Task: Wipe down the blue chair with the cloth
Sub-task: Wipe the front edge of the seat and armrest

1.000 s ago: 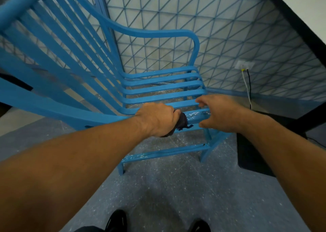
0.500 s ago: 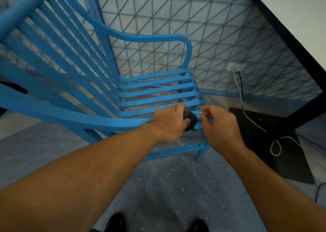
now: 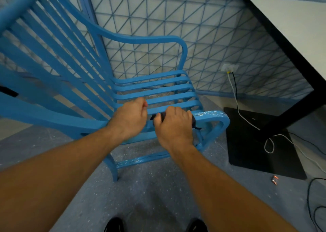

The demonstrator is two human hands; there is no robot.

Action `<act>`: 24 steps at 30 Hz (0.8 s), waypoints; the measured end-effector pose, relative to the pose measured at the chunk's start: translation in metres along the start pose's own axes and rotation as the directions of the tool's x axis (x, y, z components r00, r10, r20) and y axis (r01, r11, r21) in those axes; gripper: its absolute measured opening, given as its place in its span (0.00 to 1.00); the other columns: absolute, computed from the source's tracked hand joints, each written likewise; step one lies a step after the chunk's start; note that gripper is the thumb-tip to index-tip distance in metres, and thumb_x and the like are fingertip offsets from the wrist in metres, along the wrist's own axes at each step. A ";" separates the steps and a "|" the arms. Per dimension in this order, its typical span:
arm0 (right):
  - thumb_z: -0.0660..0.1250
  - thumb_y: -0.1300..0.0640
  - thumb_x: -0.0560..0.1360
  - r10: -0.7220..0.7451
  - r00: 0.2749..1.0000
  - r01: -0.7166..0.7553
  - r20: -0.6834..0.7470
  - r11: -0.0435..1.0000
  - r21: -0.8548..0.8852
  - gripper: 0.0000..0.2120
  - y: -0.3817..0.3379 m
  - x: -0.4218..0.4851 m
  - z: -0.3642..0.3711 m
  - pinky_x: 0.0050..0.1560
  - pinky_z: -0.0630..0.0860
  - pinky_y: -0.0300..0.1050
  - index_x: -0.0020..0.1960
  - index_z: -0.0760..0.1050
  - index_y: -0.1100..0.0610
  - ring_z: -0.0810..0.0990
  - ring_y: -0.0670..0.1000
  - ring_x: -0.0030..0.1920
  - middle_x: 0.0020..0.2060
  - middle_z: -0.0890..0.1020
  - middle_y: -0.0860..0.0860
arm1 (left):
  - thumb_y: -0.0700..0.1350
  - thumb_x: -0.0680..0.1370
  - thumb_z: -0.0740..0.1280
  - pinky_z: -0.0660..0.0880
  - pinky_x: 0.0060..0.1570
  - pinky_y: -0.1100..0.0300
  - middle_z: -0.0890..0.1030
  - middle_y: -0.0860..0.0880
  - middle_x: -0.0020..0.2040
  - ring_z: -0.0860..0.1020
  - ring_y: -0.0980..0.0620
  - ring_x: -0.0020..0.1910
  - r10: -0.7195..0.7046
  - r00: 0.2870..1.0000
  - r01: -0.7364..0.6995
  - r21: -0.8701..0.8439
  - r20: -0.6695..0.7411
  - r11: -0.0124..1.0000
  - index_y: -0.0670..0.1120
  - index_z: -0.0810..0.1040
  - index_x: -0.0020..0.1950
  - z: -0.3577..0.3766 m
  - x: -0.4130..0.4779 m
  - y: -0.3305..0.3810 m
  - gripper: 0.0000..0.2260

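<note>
Squarely in the middle of the view stands the blue chair point(image 3: 155, 91), a slatted armchair with a tall, raked back to the left and its seat slats running toward a wall point(image 3: 208, 34) covered in a blue triangular grid. A speckled grey floor point(image 3: 151, 189) spreads beneath it. At upper right a white table point(image 3: 292, 21) with a black edge cuts in, and its leg comes down to a flat black base plate point(image 3: 254, 148) beside the chair. Both bare forearms reach in from the bottom edge to the near armrest point(image 3: 213, 116), whose paint is chipped with white flecks. The right hand point(image 3: 173, 126) grips a dark cloth point(image 3: 157, 116) against that armrest, fingers wrapped over it, with cloth ends poking out on both sides of the fist. The left hand point(image 3: 130, 118) sits just beside it on the same rail, fingers curled under; whether it holds anything cannot be told from behind. A white cable point(image 3: 237, 99) and a black one drop from a wall outlet point(image 3: 229, 67) across the plate. Two black shoes point(image 3: 114, 225) show at the bottom edge, and a small orange object point(image 3: 274, 179) lies on the floor.
</note>
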State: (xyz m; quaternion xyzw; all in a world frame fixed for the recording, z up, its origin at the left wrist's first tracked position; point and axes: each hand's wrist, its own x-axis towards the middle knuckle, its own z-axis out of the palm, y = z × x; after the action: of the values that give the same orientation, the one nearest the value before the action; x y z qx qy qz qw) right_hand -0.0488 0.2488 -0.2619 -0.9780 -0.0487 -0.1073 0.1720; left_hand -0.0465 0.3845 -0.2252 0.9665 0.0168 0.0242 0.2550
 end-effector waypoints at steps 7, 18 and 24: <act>0.57 0.44 0.76 -0.318 0.948 0.318 -0.028 0.948 -0.014 0.16 0.033 0.022 -0.003 0.37 0.65 0.45 0.37 0.70 0.54 0.73 0.53 0.33 0.32 0.76 0.50 | 0.55 0.82 0.48 0.73 0.44 0.51 0.80 0.46 0.45 0.76 0.46 0.42 0.105 0.983 -0.158 0.401 0.150 0.903 0.49 0.74 0.45 0.000 -0.011 0.001 0.18; 0.53 0.48 0.77 -0.353 0.935 0.352 -0.038 0.936 -0.017 0.15 0.054 0.030 -0.005 0.36 0.69 0.49 0.35 0.65 0.53 0.74 0.56 0.31 0.31 0.77 0.52 | 0.62 0.77 0.61 0.69 0.41 0.55 0.73 0.51 0.40 0.74 0.49 0.40 0.098 0.944 -0.266 0.551 0.315 0.791 0.49 0.73 0.51 0.001 -0.009 0.000 0.17; 0.52 0.49 0.80 -0.445 0.893 0.446 -0.065 0.895 0.016 0.16 0.103 0.023 -0.014 0.47 0.70 0.51 0.49 0.74 0.56 0.75 0.54 0.41 0.41 0.79 0.53 | 0.69 0.76 0.55 0.69 0.42 0.54 0.73 0.52 0.41 0.74 0.49 0.42 0.127 0.933 -0.303 0.546 0.336 0.781 0.50 0.73 0.52 0.005 -0.006 -0.005 0.24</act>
State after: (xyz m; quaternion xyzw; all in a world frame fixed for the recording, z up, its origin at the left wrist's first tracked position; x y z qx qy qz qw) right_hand -0.0150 0.1489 -0.2775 -0.9346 -0.2678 -0.1721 0.1590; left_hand -0.0522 0.3863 -0.2327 0.9861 -0.1245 -0.0904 -0.0621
